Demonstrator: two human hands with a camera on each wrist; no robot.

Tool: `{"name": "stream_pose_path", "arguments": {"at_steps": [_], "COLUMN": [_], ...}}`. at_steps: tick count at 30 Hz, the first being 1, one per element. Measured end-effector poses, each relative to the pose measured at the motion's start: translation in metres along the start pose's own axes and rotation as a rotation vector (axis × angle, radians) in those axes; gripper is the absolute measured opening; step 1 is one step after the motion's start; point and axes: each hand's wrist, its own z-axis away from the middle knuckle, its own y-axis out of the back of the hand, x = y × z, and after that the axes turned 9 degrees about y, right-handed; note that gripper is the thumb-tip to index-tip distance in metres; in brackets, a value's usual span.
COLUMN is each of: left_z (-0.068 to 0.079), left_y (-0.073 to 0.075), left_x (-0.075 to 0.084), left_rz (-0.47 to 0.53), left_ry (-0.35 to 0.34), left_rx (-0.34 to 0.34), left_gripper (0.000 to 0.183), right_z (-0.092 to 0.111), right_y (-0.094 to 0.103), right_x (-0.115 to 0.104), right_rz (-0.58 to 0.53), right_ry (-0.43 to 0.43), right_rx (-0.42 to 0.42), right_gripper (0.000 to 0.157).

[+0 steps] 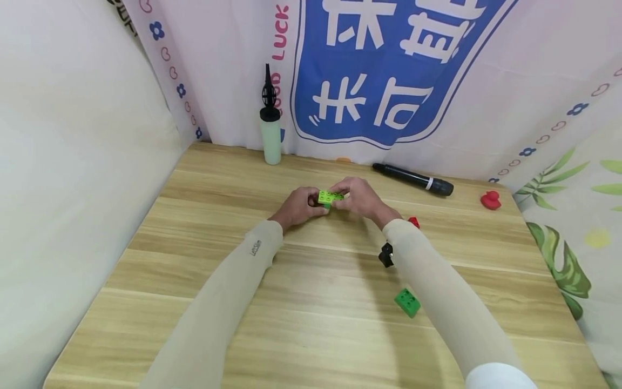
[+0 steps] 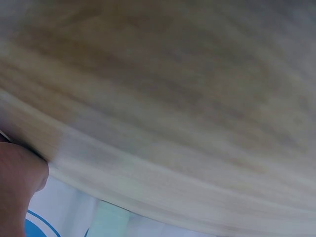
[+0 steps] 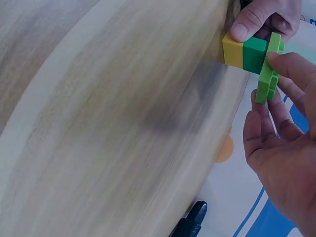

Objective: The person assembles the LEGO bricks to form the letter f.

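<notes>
My left hand (image 1: 297, 208) and right hand (image 1: 362, 199) meet over the back middle of the table, around a small stack of toy building bricks. In the right wrist view, a yellow brick (image 3: 233, 51) joins a darker green brick (image 3: 254, 55), and a flat light green brick (image 3: 264, 81) with studs sits against the green one. The left hand's thumb and fingers grip the yellow and green bricks. My right hand pinches the light green brick between thumb and fingers. In the left wrist view, only part of the left hand (image 2: 19, 187) shows, without the bricks.
A pale green hand pump (image 1: 271, 138) stands at the back, left of the hands. Behind the right hand lies a black microphone (image 1: 413, 179); a red rubber duck (image 1: 491, 200) sits farther right. Near the right sleeve lie green (image 1: 407, 302), black (image 1: 386, 255) and red bricks (image 1: 414, 222).
</notes>
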Motion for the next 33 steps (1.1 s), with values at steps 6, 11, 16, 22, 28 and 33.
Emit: {"name": "stream_pose_path", "arguments": {"at_steps": [6, 11, 16, 22, 28, 33], "left_z": [-0.0022, -0.0005, 0.0007, -0.0004, -0.0004, 0.0004], "left_y": [-0.0003, 0.0013, 0.0029, 0.0015, 0.0005, -0.0004], "left_x": [-0.0004, 0.0014, 0.0027, 0.0018, 0.0024, 0.0026], "left_rz": [-0.011, -0.005, -0.001, 0.006, -0.006, 0.001], "left_ry": [-0.013, -0.010, -0.005, -0.008, 0.005, 0.014], "left_rx": [0.010, 0.007, 0.014, 0.007, 0.012, 0.006], "left_gripper": [0.023, 0.025, 0.025, 0.024, 0.025, 0.026], "right_z": [0.0008, -0.0001, 0.0000, 0.0007, 0.0022, 0.0040], "right_y": [-0.0001, 0.0001, 0.0004, -0.0006, -0.0010, -0.0025], "right_x": [0.0037, 0.0032, 0.0014, 0.0039, 0.0033, 0.0042], "right_rz": [-0.024, -0.003, 0.000, 0.003, -0.020, -0.021], "right_ry": [-0.012, -0.011, 0.006, 0.008, -0.011, -0.020], "right_rx": [0.011, 0.004, 0.008, 0.009, 0.012, 0.022], "right_gripper": [0.031, 0.032, 0.032, 0.032, 0.033, 0.034]}}
